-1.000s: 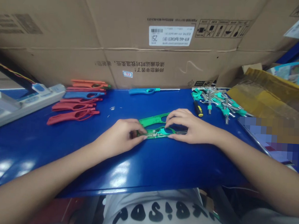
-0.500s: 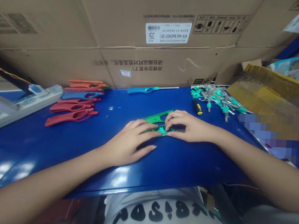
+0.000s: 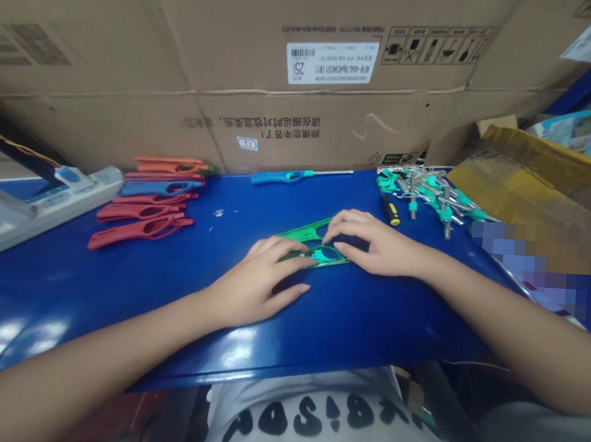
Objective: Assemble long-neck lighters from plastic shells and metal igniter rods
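Two green lighter handle halves lie side by side on the blue table, the farther half point(image 3: 302, 233) above the nearer half point(image 3: 340, 261). A turquoise trigger piece point(image 3: 319, 254) sits in the nearer half. My left hand point(image 3: 267, 276) lies over the left end of that half, its bent fingers holding it down and its thumb apart on the table side. My right hand point(image 3: 369, 242) hovers at the right end of the halves. Its fingers are curved, with thumb and fingertips slightly apart near the handle loops; nothing shows between them.
Red, orange and blue lighter handles point(image 3: 142, 228) lie stacked at the left beside a white power strip point(image 3: 50, 213). A blue lighter point(image 3: 278, 178) lies behind. At the right are a pile of metal rods with turquoise parts point(image 3: 432, 196), a screwdriver point(image 3: 390, 210) and a taped carton point(image 3: 532, 189).
My right thumb has lifted from the nearer half's edge up towards the loops, uncovering its right end. My left hand has stayed nearly in place.
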`<state>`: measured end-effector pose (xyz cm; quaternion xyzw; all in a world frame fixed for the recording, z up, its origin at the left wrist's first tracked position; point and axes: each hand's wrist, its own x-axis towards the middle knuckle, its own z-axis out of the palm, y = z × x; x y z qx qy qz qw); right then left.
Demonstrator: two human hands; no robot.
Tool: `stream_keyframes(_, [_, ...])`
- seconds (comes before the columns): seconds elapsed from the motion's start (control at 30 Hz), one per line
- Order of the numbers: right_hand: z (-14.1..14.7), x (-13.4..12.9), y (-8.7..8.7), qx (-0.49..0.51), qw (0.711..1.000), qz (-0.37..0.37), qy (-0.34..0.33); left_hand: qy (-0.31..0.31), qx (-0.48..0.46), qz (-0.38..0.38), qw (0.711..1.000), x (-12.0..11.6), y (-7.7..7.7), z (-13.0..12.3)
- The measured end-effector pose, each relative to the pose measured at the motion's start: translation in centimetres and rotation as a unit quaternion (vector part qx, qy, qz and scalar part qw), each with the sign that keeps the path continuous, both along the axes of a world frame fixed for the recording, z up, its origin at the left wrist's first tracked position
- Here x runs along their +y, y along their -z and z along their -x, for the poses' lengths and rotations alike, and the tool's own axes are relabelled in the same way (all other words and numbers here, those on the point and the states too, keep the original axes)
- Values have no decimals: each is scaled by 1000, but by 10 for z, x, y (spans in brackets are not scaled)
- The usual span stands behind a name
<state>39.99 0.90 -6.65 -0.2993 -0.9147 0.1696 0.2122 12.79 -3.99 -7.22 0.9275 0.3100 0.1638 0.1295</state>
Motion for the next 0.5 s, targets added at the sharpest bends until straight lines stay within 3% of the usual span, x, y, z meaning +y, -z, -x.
stream_keyframes(0.13, [-5, 6, 4, -54, 992, -83, 72, 1, 5, -1, 1000, 0, 1, 0])
stream_keyframes(0.33, [-7, 12, 8, -30, 993, -54, 99, 8, -1, -7, 1000, 0, -2, 1])
stream_keyframes(0.5, [1, 4, -1, 62, 990, -35, 120, -18, -39, -32, 999, 3, -8, 5])
